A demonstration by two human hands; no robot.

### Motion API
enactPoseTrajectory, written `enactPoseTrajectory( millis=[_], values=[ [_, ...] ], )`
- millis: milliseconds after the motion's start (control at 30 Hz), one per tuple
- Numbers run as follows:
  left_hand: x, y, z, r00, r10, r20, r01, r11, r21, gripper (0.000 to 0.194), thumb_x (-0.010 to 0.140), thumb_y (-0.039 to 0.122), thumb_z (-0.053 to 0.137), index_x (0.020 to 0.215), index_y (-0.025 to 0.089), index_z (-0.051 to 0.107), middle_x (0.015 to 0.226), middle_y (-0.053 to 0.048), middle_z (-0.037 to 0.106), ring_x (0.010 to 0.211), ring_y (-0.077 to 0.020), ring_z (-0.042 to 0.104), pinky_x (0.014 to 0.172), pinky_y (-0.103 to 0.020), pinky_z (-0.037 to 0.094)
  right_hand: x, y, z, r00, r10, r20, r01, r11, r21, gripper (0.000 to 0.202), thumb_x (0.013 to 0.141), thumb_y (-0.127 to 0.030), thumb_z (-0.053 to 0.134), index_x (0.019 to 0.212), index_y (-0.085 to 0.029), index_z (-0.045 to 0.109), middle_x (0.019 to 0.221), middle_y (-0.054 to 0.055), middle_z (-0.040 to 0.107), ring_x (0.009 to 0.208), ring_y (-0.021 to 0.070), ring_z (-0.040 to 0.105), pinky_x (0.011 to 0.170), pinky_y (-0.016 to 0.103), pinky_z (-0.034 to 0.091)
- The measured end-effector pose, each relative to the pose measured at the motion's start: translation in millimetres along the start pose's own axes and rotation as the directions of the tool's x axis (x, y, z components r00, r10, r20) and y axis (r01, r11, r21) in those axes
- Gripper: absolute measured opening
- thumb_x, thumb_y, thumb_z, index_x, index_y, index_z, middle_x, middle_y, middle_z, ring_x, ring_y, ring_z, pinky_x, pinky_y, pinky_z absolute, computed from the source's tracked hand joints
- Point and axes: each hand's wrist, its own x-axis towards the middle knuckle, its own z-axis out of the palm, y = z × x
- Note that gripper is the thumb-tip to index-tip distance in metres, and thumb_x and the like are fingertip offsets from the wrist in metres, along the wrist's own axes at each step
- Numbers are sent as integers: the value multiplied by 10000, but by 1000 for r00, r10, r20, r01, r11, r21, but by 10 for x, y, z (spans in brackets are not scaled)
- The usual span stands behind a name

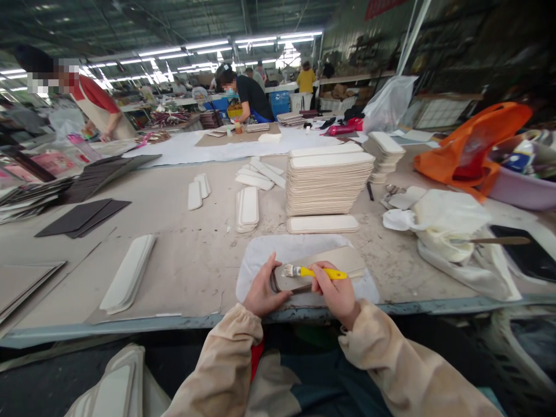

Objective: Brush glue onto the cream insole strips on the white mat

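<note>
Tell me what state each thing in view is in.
Brush: held sideways, bristles whitish
Tan strips: stacked, left end held
Left hand: curled around the tan strips
Right hand: closed on the brush
Tall stack: piled, unheld
Dark sheets: flat, overlapping
Orange bag: crumpled
Ceiling lights: lit

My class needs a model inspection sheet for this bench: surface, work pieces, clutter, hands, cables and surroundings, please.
Surface: brown-grey table, covered, with dark marks; white sheet under the work.
Work pieces: grey piece on or just above the sheet; tall stack of pale pieces beyond.
Clutter: orange bag, crumpled cloth and black phone, all at right.
Hands: left hand, fingers round one end of the grey piece; right hand holds yellow brush, bristles at the piece.
Cables: nothing seen.
Surroundings: person in black top working opposite; ceiling lights on.
</note>
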Motion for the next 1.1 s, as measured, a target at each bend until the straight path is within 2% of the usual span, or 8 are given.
enactPoseTrajectory(
  millis=[233, 467, 633, 700, 767, 867, 967, 1100],
  values=[
    [-10, -11, -3, 1000, -7, -5, 7, 1000, 11, 954, 666, 284, 717, 1451, 198, 181, 1260, -93, 512, 1192, -269, 481, 1052, -431, 347, 82, 20, -425, 985, 2, -173, -25, 991, -131, 318, 874, -505, 470, 834, -216, 596, 490, -32, 535, 468, 140, 491, 516, 264, 401],
    [10, -1, 3, 1000, -15, -2, 15, 999, 45, 919, 677, 269, 700, 1438, 179, 191, 1229, -99, 524, 1170, -266, 496, 1039, -443, 357, 173, 81, -903, 931, 4, -365, -115, 952, -284, 315, 872, -473, 442, 811, -203, 594, 488, -29, 539, 503, 152, 524, 585, 274, 409],
    [14, -5, 4, 1000, -4, -5, 4, 998, 62, 912, 684, 272, 698, 1436, 194, 187, 1229, -95, 523, 1167, -266, 498, 1036, -453, 362, 191, 81, -1065, 899, -34, -438, -143, 920, -365, 302, 864, -455, 448, 803, -194, 588, 505, -21, 551, 514, 155, 533, 599, 285, 407],
    [10, -9, 4, 1000, -3, -6, 3, 998, 63, 914, 683, 274, 699, 1436, 195, 186, 1231, -94, 521, 1169, -263, 496, 1037, -451, 362, 158, 50, -1023, 899, -42, -437, -115, 938, -327, 306, 864, -466, 458, 831, -191, 588, 508, -21, 545, 509, 150, 522, 582, 281, 405],
    [5, -8, 4, 1000, -4, -6, 4, 998, 57, 919, 678, 278, 705, 1435, 192, 191, 1232, -94, 520, 1172, -261, 494, 1043, -445, 359, 105, 11, -900, 920, -33, -391, -50, 978, -201, 324, 867, -484, 461, 860, -185, 585, 497, -28, 520, 482, 136, 487, 534, 266, 395],
    [-2, -9, 8, 1000, -5, -6, 5, 999, 52, 928, 667, 275, 711, 1435, 189, 198, 1238, -94, 519, 1180, -261, 489, 1051, -437, 354, 10, -29, -604, 974, 13, -226, 1, 998, 58, 344, 870, -496, 462, 872, -172, 578, 475, -40, 481, 436, 110, 423, 456, 239, 357],
    [-7, -15, 14, 1000, -5, -7, 6, 999, 54, 944, 657, 267, 718, 1438, 185, 195, 1249, -95, 516, 1182, -260, 489, 1050, -433, 359, -66, -30, -281, 995, 75, -65, -61, 980, 191, 347, 867, -497, 470, 858, -166, 576, 468, -43, 476, 419, 94, 397, 425, 222, 330],
    [-4, -6, 14, 1000, 11, -5, -10, 999, 54, 946, 661, 280, 721, 1440, 193, 192, 1239, -87, 525, 1156, -254, 510, 1028, -422, 384, -111, -15, -19, 989, 141, 44, -147, 969, 198, 349, 869, -500, 469, 855, -168, 576, 447, -50, 470, 403, 90, 386, 407, 215, 307]
  ],
)
